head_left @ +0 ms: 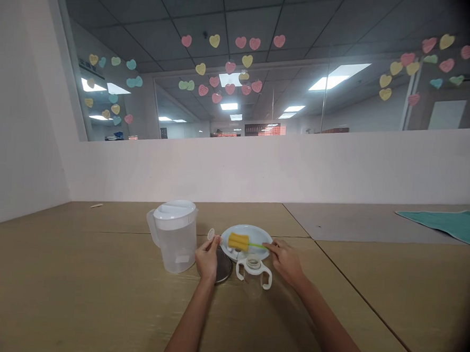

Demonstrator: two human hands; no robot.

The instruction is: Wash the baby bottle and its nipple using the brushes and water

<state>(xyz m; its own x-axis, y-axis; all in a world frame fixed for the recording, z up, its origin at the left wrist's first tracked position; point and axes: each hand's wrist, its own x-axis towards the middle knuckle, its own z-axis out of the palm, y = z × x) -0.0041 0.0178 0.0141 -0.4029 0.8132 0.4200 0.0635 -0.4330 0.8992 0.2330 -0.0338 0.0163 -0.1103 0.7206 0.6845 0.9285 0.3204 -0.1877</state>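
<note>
On the table (92,295) a pitcher (174,236) stood at the left. Right of it lay a round lid (222,266), and behind the lid was a plate (255,234) with a sponge brush (239,241) on it. A two-handled cup (253,273) stood before the plate, between the left hand (207,259) and the right hand (286,261). A cloth (450,225) lay far right, near the wall

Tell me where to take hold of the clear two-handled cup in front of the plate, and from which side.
Take the two-handled cup by its white side loops, one from each side. It stands upright, and the loops stick out left and right. The right hand, on the brush, is nearest the right loop; the left hand is near the left.
</note>
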